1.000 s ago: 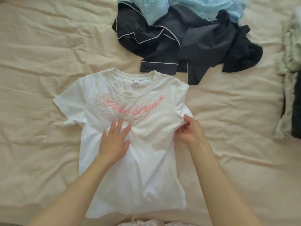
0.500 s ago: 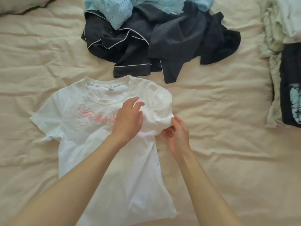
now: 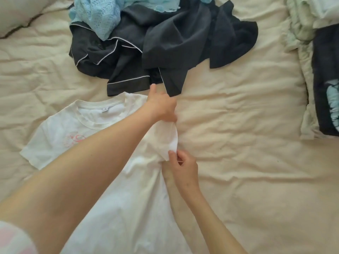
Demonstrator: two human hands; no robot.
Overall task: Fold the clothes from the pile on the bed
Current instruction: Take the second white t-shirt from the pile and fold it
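Two hands on white T-shirt (image 3: pixel 117 189), spread flat lower left of frame on bed (image 3: pixel 238 143). Left hand (image 3: pixel 161 105), reaching across at centre, gripping top of right sleeve (image 3: pixel 167 140). Right hand (image 3: pixel 183 169) just below, pinching sleeve hem. Unfolded pile (image 3: pixel 165 43) at upper centre, well apart. Risk: tugging sleeve may drag and rumple body, skewing fold line.

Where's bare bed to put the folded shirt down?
Best patch: open sheet right of the white shirt, below the dark clothes, left of the stack at the right edge. A smaller strip lies left of the shirt, below the pillow. The top is crowded; both hands, left and right, grip the sleeve.
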